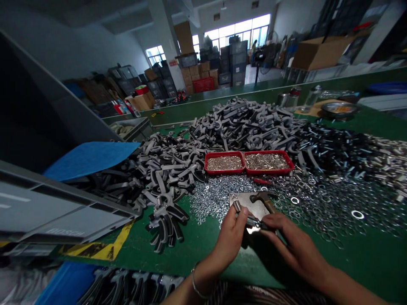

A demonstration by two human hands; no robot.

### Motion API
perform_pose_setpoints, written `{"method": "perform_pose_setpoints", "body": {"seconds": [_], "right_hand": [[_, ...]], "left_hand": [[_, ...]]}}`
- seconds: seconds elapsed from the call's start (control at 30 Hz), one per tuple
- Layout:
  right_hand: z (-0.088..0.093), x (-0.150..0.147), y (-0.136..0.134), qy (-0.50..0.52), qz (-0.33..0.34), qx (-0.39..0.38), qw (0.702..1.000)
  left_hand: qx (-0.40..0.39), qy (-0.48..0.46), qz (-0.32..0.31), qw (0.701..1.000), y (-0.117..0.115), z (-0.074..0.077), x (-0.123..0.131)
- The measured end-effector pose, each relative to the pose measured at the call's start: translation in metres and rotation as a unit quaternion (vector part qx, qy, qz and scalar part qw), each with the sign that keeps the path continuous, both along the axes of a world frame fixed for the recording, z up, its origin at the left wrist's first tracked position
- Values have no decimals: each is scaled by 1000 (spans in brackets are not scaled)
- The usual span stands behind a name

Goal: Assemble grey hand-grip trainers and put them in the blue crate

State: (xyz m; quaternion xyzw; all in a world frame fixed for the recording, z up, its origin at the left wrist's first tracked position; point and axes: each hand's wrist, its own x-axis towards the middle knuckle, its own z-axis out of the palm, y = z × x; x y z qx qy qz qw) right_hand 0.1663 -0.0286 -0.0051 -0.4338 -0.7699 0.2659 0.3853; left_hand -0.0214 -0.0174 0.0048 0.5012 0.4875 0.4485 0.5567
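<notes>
My left hand (232, 233) is closed on a small metal part with a ribbed, spring-like end (237, 206) that sticks up past the thumb. Close beside it, my right hand (291, 241) pinches a small dark piece (262, 225). Shiny metal shows between the two hands, and the fingers hide how the pieces meet. Behind them lies a metal plate (251, 204), with a hammer (264, 201) resting partly on it. Loose metal rings (216, 197) are spread around the plate.
Two red trays (269, 171) hold small pins. Grey handles (251, 123) are heaped behind; black pieces (333, 146) with metal pins lie right. A grey crate (63, 216) stands left, near several stacked handles (167, 231). A red-handled tool (262, 181) lies before the trays.
</notes>
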Motion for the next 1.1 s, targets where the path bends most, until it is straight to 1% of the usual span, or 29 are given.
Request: {"method": "perform_pose_setpoints", "body": {"seconds": [0.03,0.07,0.1,0.13,0.23,0.27,0.3,0.33,0.4,0.43,0.47,0.5,0.53,0.57,0.6,0.63,0.67,0.7,0.77,0.8,0.83,0.87,0.93,0.97,1.0,1.03,1.07,1.1], "right_hand": [[1,3,1,-24,27,44,998],[3,6,3,-40,55,66,995],[4,7,4,-45,71,68,994],[5,8,5,-39,71,52,995],[6,2,5,9,25,-66,997],[6,0,5,20,14,-90,996],[7,-2,4,22,15,-92,995],[8,-4,5,14,28,-73,997],[10,-6,7,-5,62,-9,998],[11,-6,8,-5,74,0,997],[12,-8,10,11,74,-21,997],[12,-9,11,44,71,-71,994],[12,-11,13,90,69,-144,983],[11,-13,14,140,72,-225,962],[10,-15,16,183,80,-299,933],[8,-17,16,209,93,-353,907],[7,-19,16,217,101,-379,894],[5,-21,16,206,97,-378,897],[3,-24,13,163,60,-338,925],[3,-25,11,152,49,-328,931],[3,-26,9,156,51,-343,925],[2,-27,7,170,68,-383,906],[2,-28,3,185,123,-491,842],[2,-28,2,169,143,-526,821],[1,-28,1,131,151,-527,826],[0,-26,1,75,140,-490,857],[-2,-24,2,6,119,-420,900],[-4,-22,2,-67,96,-328,937]], "left_hand": [[6,8,-3,1000,-1,2,-1],[13,17,-4,1000,-2,4,-1],[21,27,0,999,-2,6,-2],[29,36,5,999,-3,7,-2],[61,70,22,995,-2,8,-3],[68,82,25,994,-1,7,-3],[70,90,25,993,0,6,-3],[69,93,25,993,1,5,-3],[65,90,27,993,4,3,-4],[70,92,26,993,4,2,-4],[81,99,26,991,5,0,-5],[96,111,24,989,5,-1,-5],[110,126,20,986,5,-3,-6],[122,139,13,983,5,-5,-7],[129,149,7,980,6,-7,-8],[130,154,6,979,6,-9,-9],[126,153,9,980,6,-12,-9],[118,150,17,982,6,-14,-10],[105,139,38,984,6,-19,-12],[107,135,37,984,6,-20,-13],[119,134,27,983,6,-21,-14],[137,136,11,981,6,-22,-16],[166,141,-27,976,6,-24,-19],[167,137,-40,976,6,-25,-20],[158,127,-44,978,7,-27,-21],[140,113,-40,983,7,-29,-22],[121,96,-33,987,7,-31,-22],[102,80,-24,991,7,-32,-22]]}}
